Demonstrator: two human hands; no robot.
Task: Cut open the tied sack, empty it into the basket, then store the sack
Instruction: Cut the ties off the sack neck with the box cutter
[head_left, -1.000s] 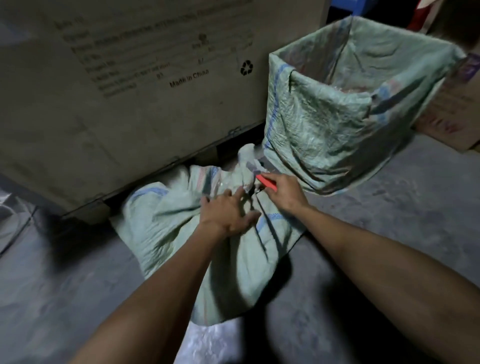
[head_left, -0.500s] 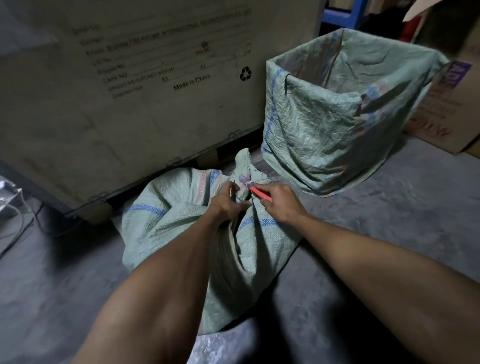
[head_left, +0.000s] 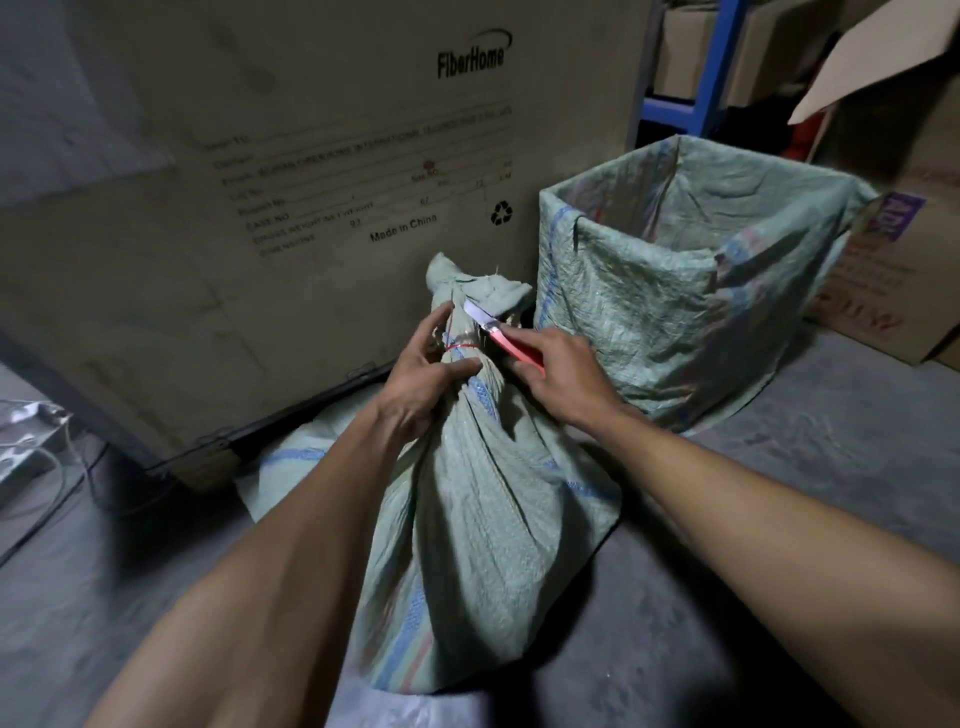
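Note:
A green woven sack (head_left: 483, 519) with blue stripes stands on the floor, its neck bunched and bound with a red tie (head_left: 464, 344). My left hand (head_left: 423, 384) grips the neck just below the tie and holds it upright. My right hand (head_left: 558, 376) holds a red-handled utility knife (head_left: 498, 335), its blade resting against the neck above the tie. To the right stands the basket (head_left: 623, 291), an open square container lined with the same green woven fabric; its inside is mostly hidden.
A big printed crate (head_left: 260, 208) stands right behind the sack. Cardboard boxes (head_left: 893, 280) sit to the right of the basket, with blue shelving (head_left: 691, 104) behind. Cables (head_left: 41, 467) lie on the concrete floor at the left.
The sack lay slumped on the floor; my left hand has pulled its neck up so it stands upright. My right hand followed with the knife, whose blade now shows at the neck.

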